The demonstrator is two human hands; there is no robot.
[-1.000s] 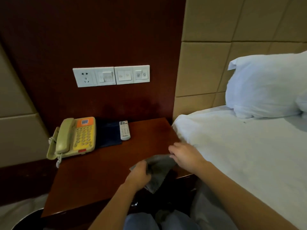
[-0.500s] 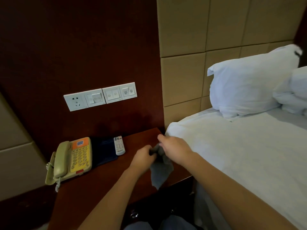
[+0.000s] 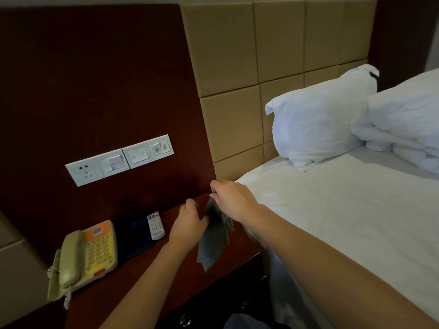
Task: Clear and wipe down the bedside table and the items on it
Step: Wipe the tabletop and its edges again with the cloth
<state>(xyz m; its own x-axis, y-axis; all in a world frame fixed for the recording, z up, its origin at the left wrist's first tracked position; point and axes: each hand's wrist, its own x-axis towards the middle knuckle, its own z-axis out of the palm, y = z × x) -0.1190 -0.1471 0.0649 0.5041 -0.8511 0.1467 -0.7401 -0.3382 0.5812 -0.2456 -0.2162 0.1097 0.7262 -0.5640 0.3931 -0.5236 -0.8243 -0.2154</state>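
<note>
Head view. Right hand (image 3: 234,201) is up over the back right corner of the bedside table (image 3: 147,276), fingers curled down and pinching the top of the grey cloth (image 3: 213,243). The cloth hangs from that pinch in a long narrow fold, lower tip free above the tabletop. Half a second ago it was bunched between both hands; a full second ago it was held low at the table's front edge.

Left hand (image 3: 190,223) is just beside the cloth's left edge, thumb against the fabric, fingers partly spread. Cannot tell whether it actually pinches; earlier it clearly gripped. The two hands are close together, with the cloth between them.

On the table, positions unchanged: yellow telephone (image 3: 88,255) at the left, handset on its cradle; dark blue pad (image 3: 133,236) just right of it; white remote (image 3: 156,225) lying on the pad's right edge.

The view has swung right since the earlier frames. White switch panel (image 3: 118,160) is on the wood wall above the table. The bed (image 3: 344,222) touches the table's right side, pillow (image 3: 316,122) leaning on the tan padded headboard (image 3: 237,55). A folded white duvet (image 3: 408,124) now shows at the far right.
</note>
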